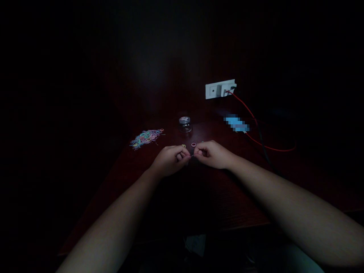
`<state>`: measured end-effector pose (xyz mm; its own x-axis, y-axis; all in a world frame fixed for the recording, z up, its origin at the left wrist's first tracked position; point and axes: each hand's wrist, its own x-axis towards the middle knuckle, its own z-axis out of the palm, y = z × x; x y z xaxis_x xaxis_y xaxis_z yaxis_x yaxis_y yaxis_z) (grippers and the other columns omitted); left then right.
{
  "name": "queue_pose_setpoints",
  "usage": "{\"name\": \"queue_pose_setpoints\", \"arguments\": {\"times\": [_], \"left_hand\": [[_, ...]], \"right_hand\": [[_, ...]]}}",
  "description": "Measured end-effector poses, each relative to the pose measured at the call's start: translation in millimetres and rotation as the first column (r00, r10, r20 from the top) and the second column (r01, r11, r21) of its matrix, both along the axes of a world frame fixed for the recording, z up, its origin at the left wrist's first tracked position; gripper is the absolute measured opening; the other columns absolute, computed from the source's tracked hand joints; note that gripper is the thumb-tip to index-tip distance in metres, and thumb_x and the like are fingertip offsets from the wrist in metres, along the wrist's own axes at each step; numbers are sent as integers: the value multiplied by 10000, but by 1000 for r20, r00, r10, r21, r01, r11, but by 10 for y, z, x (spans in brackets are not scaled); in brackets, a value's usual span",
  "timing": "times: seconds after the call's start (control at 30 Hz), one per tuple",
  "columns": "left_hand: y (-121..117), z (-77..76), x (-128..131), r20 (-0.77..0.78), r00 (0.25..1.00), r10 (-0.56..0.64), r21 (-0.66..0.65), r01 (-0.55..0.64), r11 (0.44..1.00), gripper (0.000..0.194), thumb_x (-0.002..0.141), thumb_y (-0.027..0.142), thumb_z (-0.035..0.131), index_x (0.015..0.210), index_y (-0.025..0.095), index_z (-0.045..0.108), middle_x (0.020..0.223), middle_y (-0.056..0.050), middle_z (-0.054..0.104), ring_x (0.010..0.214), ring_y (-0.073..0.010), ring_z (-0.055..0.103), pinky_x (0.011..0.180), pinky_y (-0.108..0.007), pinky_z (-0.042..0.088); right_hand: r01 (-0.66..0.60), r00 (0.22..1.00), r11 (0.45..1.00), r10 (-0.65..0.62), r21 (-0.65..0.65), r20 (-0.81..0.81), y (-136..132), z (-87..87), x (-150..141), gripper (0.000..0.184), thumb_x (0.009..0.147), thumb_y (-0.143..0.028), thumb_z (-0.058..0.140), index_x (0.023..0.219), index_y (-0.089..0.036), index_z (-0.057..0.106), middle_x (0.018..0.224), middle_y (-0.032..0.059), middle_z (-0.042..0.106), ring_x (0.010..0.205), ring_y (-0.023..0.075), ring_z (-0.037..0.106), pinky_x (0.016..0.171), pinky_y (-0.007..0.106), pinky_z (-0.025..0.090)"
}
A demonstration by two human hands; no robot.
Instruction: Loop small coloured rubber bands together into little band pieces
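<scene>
My left hand (172,159) and my right hand (212,153) meet over the dark red table, both with fingers pinched. A thin pale strand (192,156) runs between their fingertips; it looks like part of an elastic band, though most of it is hidden. Just behind the hands lie a yellow elastic hair tie (184,146), partly covered by my left hand, and a pink hair tie (193,145). To the left is a loose pile of small multicoloured hair ties (146,138). Beyond the hands stands a small clear jar (186,127) with its lid (184,120) on top.
A white wall socket (213,91) holds a charger (224,90) with a red cable (246,106). The cable loops over the table's right side to a blurred-out blue phone-like object (236,123). A dark cable (260,136) hangs beside it. The room is very dark.
</scene>
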<state>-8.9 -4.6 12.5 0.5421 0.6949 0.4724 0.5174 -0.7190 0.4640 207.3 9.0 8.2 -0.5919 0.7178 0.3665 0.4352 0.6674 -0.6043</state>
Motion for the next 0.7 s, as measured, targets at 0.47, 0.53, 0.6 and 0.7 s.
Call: {"name": "queue_pose_setpoints", "arguments": {"times": [0.47,0.53,0.6,0.7], "left_hand": [[39,-19,-3,-36,999,-13,-13,12,1000,78,830,195,593,844,167,664,667,17,658,536,-69,565,537,-174,452],[35,-17,-2,-38,999,-12,-6,12,1000,76,826,192,590,836,165,660,662,16,655,540,-71,565,535,-174,450],[30,-17,-2,-35,999,-9,-4,9,1000,77,828,196,587,832,163,656,657,16,652,543,-71,565,534,-172,449],[27,-21,-7,-32,999,4,-18,-5,1000,84,833,202,580,833,161,654,660,15,654,535,-67,557,533,-171,448]], "right_hand": [[5,1000,1000,-5,3,-19,-3,-2,-11,136,845,-262,559,794,-155,624,639,-19,535,563,86,433,537,220,298],[3,1000,1000,-3,11,-13,15,-17,-3,140,847,-262,556,789,-156,626,641,-19,543,566,86,442,542,220,304],[4,1000,1000,-4,16,-10,33,-31,8,142,849,-263,554,792,-156,628,643,-18,551,566,85,450,547,221,309],[12,1000,1000,-12,9,-7,55,-41,28,130,843,-251,555,806,-155,634,653,-14,567,566,84,457,553,223,312]]}}
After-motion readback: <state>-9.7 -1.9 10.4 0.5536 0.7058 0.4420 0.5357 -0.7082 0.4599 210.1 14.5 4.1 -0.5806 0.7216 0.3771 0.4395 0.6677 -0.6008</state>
